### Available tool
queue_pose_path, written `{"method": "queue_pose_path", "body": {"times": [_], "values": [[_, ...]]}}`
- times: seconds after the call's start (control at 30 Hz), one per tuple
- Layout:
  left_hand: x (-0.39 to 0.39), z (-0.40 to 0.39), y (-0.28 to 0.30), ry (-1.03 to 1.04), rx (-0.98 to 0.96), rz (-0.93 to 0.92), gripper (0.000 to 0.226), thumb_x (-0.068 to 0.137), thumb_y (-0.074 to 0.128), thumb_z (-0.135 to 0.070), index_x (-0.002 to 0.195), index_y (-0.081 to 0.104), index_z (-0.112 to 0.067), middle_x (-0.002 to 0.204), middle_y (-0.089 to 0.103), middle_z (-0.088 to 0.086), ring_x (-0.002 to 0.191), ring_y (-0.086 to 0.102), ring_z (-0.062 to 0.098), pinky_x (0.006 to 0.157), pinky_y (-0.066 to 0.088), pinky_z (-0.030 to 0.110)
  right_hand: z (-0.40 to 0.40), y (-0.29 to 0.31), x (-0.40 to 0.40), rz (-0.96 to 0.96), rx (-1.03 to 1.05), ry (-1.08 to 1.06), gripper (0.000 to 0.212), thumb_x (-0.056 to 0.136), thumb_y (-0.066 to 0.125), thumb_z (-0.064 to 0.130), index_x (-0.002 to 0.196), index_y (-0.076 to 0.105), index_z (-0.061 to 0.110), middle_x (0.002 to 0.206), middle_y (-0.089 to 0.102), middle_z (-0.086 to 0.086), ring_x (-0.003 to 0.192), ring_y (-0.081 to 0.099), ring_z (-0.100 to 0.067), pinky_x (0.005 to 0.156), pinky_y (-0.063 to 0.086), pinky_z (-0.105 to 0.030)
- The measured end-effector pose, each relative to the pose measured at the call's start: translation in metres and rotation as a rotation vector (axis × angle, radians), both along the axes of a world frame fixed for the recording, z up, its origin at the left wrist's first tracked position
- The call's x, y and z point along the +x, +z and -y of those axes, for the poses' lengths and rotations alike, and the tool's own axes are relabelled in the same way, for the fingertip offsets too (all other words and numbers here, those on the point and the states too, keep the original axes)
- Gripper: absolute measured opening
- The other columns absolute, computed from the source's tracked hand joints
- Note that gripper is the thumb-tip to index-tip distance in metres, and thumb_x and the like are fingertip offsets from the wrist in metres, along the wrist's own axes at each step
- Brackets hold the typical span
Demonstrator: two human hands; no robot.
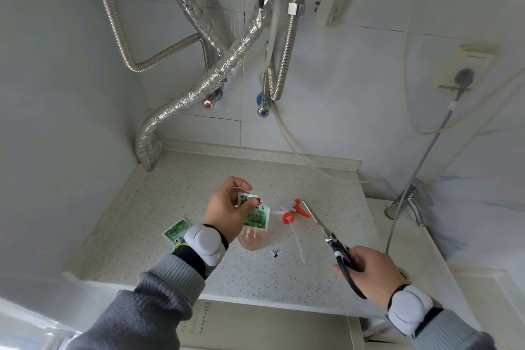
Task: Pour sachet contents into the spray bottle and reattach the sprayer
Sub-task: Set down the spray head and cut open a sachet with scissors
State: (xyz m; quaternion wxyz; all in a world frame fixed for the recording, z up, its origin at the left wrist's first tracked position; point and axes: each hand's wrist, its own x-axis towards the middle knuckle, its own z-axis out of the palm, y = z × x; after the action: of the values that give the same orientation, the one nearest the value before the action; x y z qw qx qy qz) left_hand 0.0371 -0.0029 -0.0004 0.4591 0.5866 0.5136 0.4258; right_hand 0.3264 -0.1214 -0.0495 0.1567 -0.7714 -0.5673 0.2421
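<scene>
My left hand [227, 209] pinches a green and white sachet [255, 214] by its upper corner and holds it just above the clear spray bottle [252, 239], which stands open on the speckled counter [176, 193] with pinkish liquid inside. My right hand [369, 270] grips black-handled scissors [329, 233], blades shut and pointing up-left. The orange and white sprayer head [295, 212] lies on the counter to the right of the bottle, its white dip tube trailing toward me. A second green sachet [176, 230] lies flat to the left of my left wrist.
A small cut-off scrap [275, 252] lies next to the bottle. Foil-wrapped and corrugated metal pipes [204, 85] hang over the counter's back corner. A faucet [412, 202] and basin are at the right, with a shower hose and wall socket [466, 74] above.
</scene>
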Motion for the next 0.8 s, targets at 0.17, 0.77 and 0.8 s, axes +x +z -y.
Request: {"method": "queue_pose_path", "body": {"times": [0.17,0.77,0.8], "values": [[-0.003,0.001,-0.005,0.014,-0.002,-0.007,0.018,0.084,0.071,-0.008,0.091,0.060,-0.018,0.086,0.072,0.007,0.079,0.069,0.024,0.062,0.055,0.021,-0.006,-0.012,0.011,0.116,0.021,-0.142,0.040,0.076,0.070,0.059,0.069,0.062,0.021,0.057,0.062,0.006,0.055,0.059,-0.009,0.049,0.043,-0.018],[0.063,0.024,-0.036,-0.132,-0.014,-0.159,0.015,0.079,0.077,-0.023,0.075,0.064,-0.029,0.080,0.073,0.003,0.075,0.068,0.030,0.061,0.057,0.040,-0.037,-0.017,0.023,0.153,-0.093,-0.243,0.042,0.089,0.057,0.049,0.086,0.064,0.008,0.087,0.070,-0.011,0.080,0.066,-0.032,0.060,0.043,-0.028],[0.063,0.022,-0.037,-0.134,-0.016,-0.169,0.014,0.079,0.077,-0.026,0.076,0.064,-0.029,0.086,0.073,0.008,0.077,0.068,0.031,0.066,0.058,0.044,-0.038,-0.018,0.023,0.157,-0.093,-0.248,0.043,0.089,0.056,0.049,0.086,0.065,0.007,0.086,0.070,-0.011,0.079,0.067,-0.032,0.060,0.043,-0.028]]}}
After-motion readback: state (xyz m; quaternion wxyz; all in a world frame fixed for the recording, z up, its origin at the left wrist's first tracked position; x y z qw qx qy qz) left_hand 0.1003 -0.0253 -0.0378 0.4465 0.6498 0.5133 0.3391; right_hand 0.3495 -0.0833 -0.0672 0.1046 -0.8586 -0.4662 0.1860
